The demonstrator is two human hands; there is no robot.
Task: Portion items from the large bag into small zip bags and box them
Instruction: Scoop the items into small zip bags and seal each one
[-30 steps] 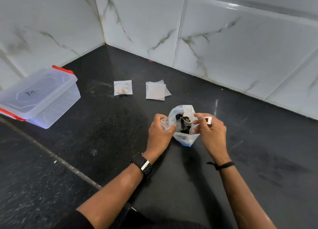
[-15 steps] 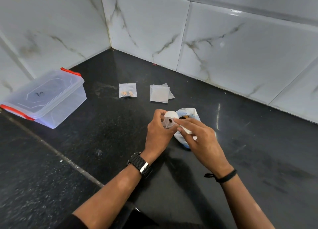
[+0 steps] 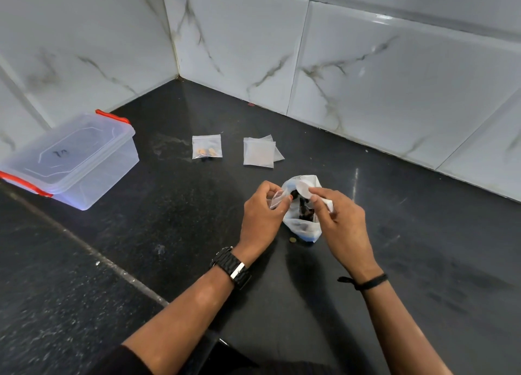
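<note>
The large white plastic bag (image 3: 304, 226) sits open on the black counter with dark pieces inside. My left hand (image 3: 260, 215) pinches a small clear zip bag (image 3: 277, 197) just left of the large bag's mouth. My right hand (image 3: 342, 222) holds a small white spoon (image 3: 305, 192), its bowl over the large bag's opening. One small round brownish piece (image 3: 293, 240) lies loose on the counter at the bag's near edge. Farther back lie a filled zip bag (image 3: 206, 147) with orange and dark pieces and a stack of empty zip bags (image 3: 258, 152).
A clear plastic box (image 3: 93, 183) with a shut lid and red clips stands at the left by the wall. Marble-tiled walls close the counter at the back and left. A seam (image 3: 93, 250) runs diagonally across the counter at the left.
My right hand drew the spoon away from the small zip bag and back over the large bag's mouth. A loose piece now shows on the counter beside the bag.
</note>
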